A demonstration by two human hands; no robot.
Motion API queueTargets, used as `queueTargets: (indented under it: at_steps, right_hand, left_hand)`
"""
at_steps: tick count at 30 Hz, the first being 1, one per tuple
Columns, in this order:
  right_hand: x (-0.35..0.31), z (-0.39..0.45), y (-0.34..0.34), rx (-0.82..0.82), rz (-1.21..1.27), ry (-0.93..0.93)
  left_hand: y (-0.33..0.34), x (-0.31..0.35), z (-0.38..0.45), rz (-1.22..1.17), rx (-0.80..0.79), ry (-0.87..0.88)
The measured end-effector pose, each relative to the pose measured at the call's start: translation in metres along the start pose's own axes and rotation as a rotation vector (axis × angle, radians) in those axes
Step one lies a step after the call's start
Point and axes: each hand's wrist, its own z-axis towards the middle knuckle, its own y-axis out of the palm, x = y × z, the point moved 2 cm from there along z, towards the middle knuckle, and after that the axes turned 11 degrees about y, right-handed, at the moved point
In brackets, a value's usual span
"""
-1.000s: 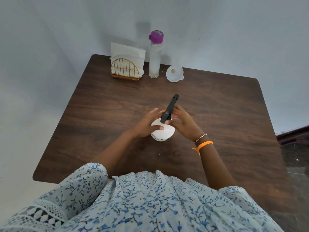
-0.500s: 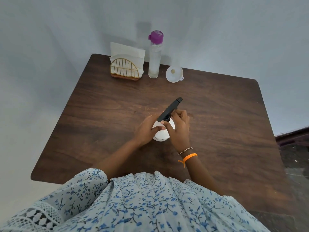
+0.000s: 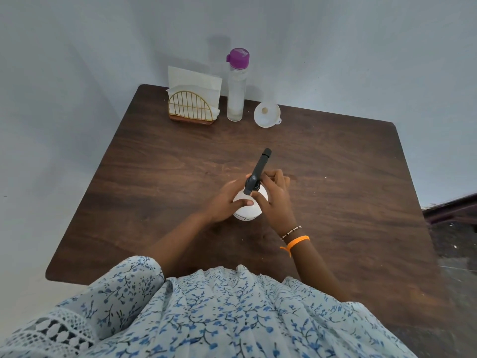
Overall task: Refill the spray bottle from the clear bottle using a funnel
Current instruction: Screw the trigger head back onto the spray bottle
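A white round spray bottle (image 3: 247, 211) stands in the middle of the dark wooden table (image 3: 335, 177). Its black spray head (image 3: 258, 170) points up and away, tilted to the right. My left hand (image 3: 227, 202) wraps the bottle's left side, thumb across the front. My right hand (image 3: 276, 197) grips the black collar at the neck from the right. A clear bottle (image 3: 236, 91) with a purple cap stands at the table's far edge. A white funnel (image 3: 267, 114) lies beside it on the right, its mouth facing me.
A gold wire napkin holder (image 3: 192, 108) with white napkins sits left of the clear bottle, against the pale wall. The table's right edge borders a dark floor area. My floral dress fills the bottom of the view.
The black spray head has swung about at the neck, from pointing far-right back toward upright. My right hand's wrist has shifted with it while my left hand kept holding the bottle.
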Motion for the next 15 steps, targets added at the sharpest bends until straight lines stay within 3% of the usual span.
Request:
queueTargets:
  at_steps: [9,12,15]
  right_hand:
    - [-0.0056,-0.0110,0.0092,0.260,-0.160,0.016]
    - [-0.0053,-0.0107,0.0101,0.260,-0.145,0.052]
    - [-0.0025,-0.0089,0.0094,0.159,-0.007,0.089]
  left_hand:
    - [0.0086,0.0039,-0.0043,0.003,0.157,0.053]
    - [0.0102,0.0048,-0.0045,0.013,0.171,0.042]
    - [0.0097,0.0063,-0.0043,0.000,0.161,0.014]
